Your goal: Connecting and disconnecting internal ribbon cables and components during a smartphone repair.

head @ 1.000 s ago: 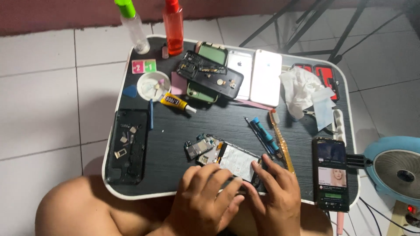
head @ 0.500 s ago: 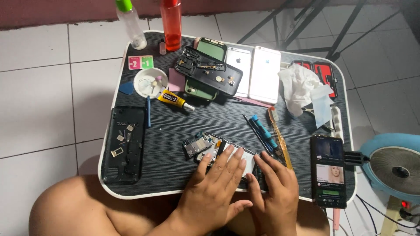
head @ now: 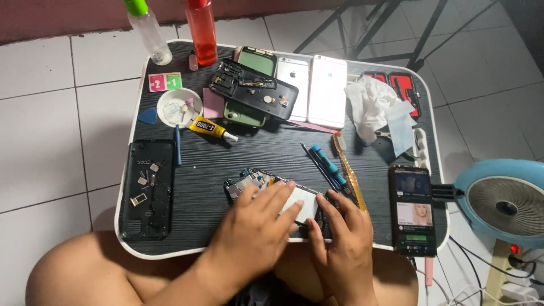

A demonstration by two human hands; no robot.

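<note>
Both hands press flat on an opened smartphone [head: 289, 198] lying near the six o'clock edge of the black lap table [head: 272, 153]. Left hand [head: 255, 232] spreads its fingers across the pale inner panel; right hand [head: 340, 238] curls its fingertips against the phone's three o'clock side, pinching nothing that I can see. Exposed circuit board [head: 246, 182] juts at ten o'clock of the hands. Judging by its look, the phone is light, thin and fragile, best held by its stiff side edges, not the board. A blue screwdriver [head: 324, 164] lies just beside it at one o'clock.
</note>
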